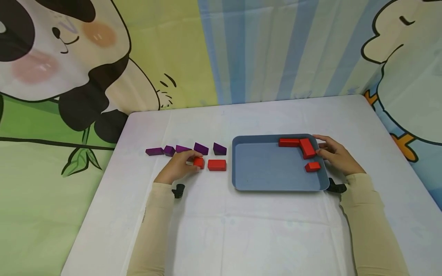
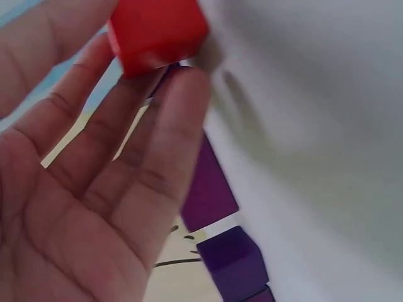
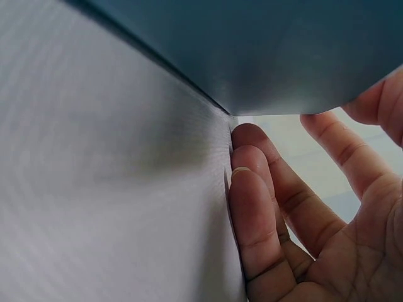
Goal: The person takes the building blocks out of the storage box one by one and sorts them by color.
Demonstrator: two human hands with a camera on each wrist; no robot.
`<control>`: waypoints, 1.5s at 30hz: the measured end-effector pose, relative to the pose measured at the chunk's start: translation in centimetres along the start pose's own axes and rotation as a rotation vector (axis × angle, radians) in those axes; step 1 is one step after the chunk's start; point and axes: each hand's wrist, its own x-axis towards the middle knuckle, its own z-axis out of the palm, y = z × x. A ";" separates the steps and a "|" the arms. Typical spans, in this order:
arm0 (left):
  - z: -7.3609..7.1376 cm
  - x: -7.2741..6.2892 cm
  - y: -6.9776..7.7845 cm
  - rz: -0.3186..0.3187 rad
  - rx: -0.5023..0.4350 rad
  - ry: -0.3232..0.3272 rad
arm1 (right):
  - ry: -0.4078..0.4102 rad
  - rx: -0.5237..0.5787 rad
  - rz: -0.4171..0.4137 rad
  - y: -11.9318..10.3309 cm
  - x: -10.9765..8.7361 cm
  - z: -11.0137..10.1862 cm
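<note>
A small red block (image 1: 198,163) is pinched between the thumb and fingertips of the left hand (image 1: 180,165), well apart from the right hand (image 1: 337,156). The right rim of a blue-grey tray (image 1: 269,168) is touched by the right hand's thumb and index finger, near the tray's far right corner; its other fingers are rested, loosely bent, against the tabletop (image 1: 269,230).

Just to the right of the held block, between it and the tray's left rim, a longer red block (image 1: 216,165) is laid. Behind these, five purple blocks (image 1: 220,149) are set out in a row running toward the tabletop's left edge. Inside the tray, three red blocks (image 1: 307,148) are grouped around the far right corner and along the right rim.

A black device (image 1: 178,191) is worn at the left wrist. Tiny dark marks (image 1: 144,215) beside the left sleeve (image 1: 155,226) are too small to be read. Beyond the tabletop's far edge, a panda is printed on a backdrop (image 1: 179,46).
</note>
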 end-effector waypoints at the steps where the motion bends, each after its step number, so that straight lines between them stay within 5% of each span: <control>1: -0.1 -0.1 0.1 -0.012 -0.008 -0.003 | -0.001 0.000 0.002 0.0 0.0 0.0; 9: -1.0 -1.3 1.9 0.012 -0.031 0.040 | 0.002 -0.003 0.004 0.0 0.1 0.0; 20: -0.5 -0.9 5.7 0.193 -0.070 0.181 | 0.005 -0.001 0.004 0.0 0.1 0.0; 45: 3.6 5.1 14.3 0.359 -0.101 0.054 | 0.003 0.012 0.016 0.0 0.0 0.0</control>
